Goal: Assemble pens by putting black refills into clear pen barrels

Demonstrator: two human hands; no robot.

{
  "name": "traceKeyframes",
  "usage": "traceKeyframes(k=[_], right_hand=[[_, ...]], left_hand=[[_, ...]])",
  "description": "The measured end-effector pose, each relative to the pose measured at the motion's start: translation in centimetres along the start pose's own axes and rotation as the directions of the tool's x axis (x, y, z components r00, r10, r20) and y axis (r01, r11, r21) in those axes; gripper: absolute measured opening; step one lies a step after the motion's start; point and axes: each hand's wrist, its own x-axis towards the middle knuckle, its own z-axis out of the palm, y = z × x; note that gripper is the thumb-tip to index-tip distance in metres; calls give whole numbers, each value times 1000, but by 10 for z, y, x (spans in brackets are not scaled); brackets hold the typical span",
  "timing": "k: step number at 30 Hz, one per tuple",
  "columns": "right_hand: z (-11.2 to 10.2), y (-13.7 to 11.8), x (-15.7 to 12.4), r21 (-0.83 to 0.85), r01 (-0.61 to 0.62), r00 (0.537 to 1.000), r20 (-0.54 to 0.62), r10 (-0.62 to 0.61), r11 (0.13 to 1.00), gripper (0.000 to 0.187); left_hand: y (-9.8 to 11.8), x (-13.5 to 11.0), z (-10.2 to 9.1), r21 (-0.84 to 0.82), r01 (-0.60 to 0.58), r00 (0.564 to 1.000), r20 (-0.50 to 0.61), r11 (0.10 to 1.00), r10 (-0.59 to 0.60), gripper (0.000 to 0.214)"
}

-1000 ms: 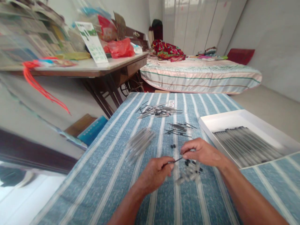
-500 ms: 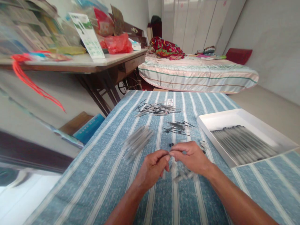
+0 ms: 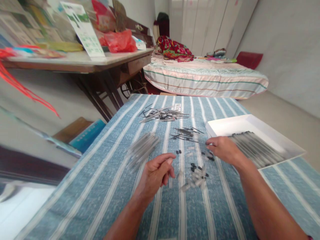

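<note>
Left hand (image 3: 157,171) loosely curled, right hand (image 3: 222,150) narrowly pinched.
From here I can't tell whether either holds anything. Between them lie small caps (image 3: 198,177); farther out, clear tubes (image 3: 143,146) sit toward the table's (image 3: 95,196) left edge, a white box (image 3: 250,121) along its right.

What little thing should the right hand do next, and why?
Perhaps the right hand should pinch one of the small black pieces just beside it, because they lie loose on the striped cloth, seemingly within easy reach. I can't tell whether that hand already holds something.
</note>
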Motion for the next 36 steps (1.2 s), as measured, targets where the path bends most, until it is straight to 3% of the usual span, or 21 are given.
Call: traceKeyframes(k=[4, 10, 13, 16, 19, 22, 25, 30, 33, 36], right_hand=[[-2, -8, -4, -194, 27, 982, 188, 10, 981, 18], [6, -25, -6, -283, 8, 962, 264, 70, 959, 21], [9, -24, -6, -247, 25, 960, 275, 45, 969, 19], [8, -23, -5, -98, 86, 948, 313, -51, 991, 15], [7, -22, -4, -30, 110, 956, 275, -98, 993, 19], [8, -21, -2, -154, 43, 980, 200, -11, 987, 20], [11, -20, -1, -251, -2, 979, 198, 53, 968, 22], [14, -21, 0, -235, 17, 980, 199, 30, 972, 26], [12, -24, -2, -154, 47, 989, 147, -24, 987, 22], [9, -36, -10, 138, 175, 981, 58, -184, 975, 15]], left_hand=[[0, 0, 4, 28, -15, 999, -45, 1000, 17, 25], [1, 2, 4, 54, -27, 998, -50, 998, 29, 23], [0, 4, 1, 55, -30, 999, -15, 998, 30, 23], [0, 4, -1, 18, -29, 1000, 1, 999, 29, 24], [-1, 4, -2, -9, -26, 1000, 11, 1000, 26, 24], [-2, 5, -2, -13, -25, 1000, 12, 1000, 25, 26], [-3, 6, -2, 2, -28, 1000, 10, 1000, 28, 28], [-6, 7, -2, 52, -31, 1000, 6, 998, 31, 27], [-7, 7, -2, 89, -37, 999, 26, 995, 35, 25], [-7, 6, -1, 128, -37, 998, 54, 991, 30, 23]])
